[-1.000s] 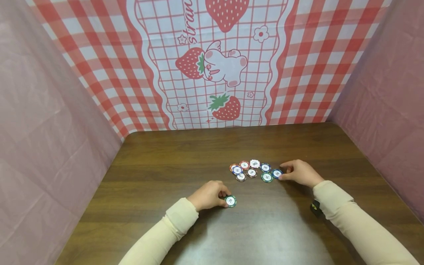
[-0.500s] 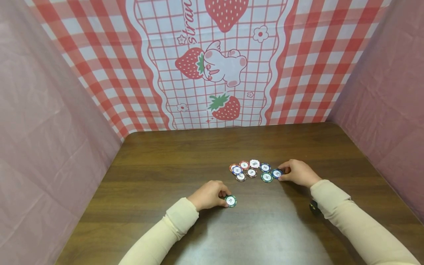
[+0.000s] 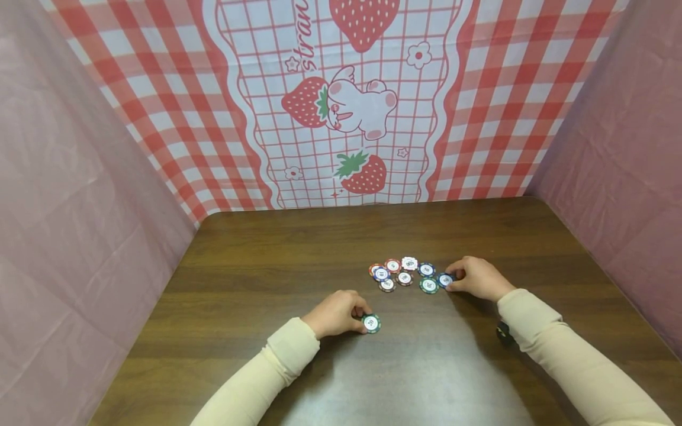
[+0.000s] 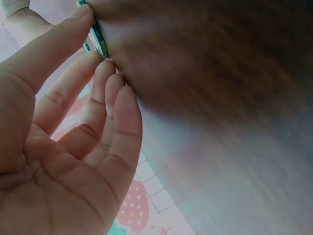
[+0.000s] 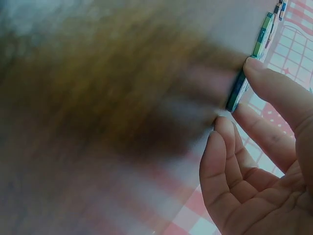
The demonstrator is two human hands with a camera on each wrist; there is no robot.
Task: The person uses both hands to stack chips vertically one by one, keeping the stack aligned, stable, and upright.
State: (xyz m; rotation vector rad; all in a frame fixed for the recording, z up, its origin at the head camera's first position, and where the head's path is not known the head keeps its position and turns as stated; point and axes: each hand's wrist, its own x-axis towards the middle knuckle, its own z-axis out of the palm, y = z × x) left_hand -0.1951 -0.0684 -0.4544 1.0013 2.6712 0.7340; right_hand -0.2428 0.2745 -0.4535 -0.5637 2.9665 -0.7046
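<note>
In the head view my left hand (image 3: 334, 313) pinches a green-edged poker chip (image 3: 371, 323) marked 20, flat on the table in front of the others. The left wrist view shows thumb and index fingertip at the rim of that green chip (image 4: 99, 36). My right hand (image 3: 482, 278) has thumb and index finger on opposite sides of a blue-edged poker chip (image 3: 444, 280), the rightmost of a loose group. Seen from the right wrist, this dark blue chip (image 5: 236, 90) lies edge-on against the thumb. Another green chip (image 3: 428, 285) sits just left of it.
Several more chips spread leftward, among them a white one (image 3: 409, 263), a red one (image 3: 392, 265) and a purple-blue one (image 3: 381, 273) that overlaps its neighbours. They lie on a brown wooden table (image 3: 256, 248). A strawberry-print cloth (image 3: 362, 118) hangs behind, with pink drapes (image 3: 613, 130) at the sides.
My right hand has moved slightly left, and its index finger has closed in on the blue chip's far rim. The left hand and green chip have stayed in place.
</note>
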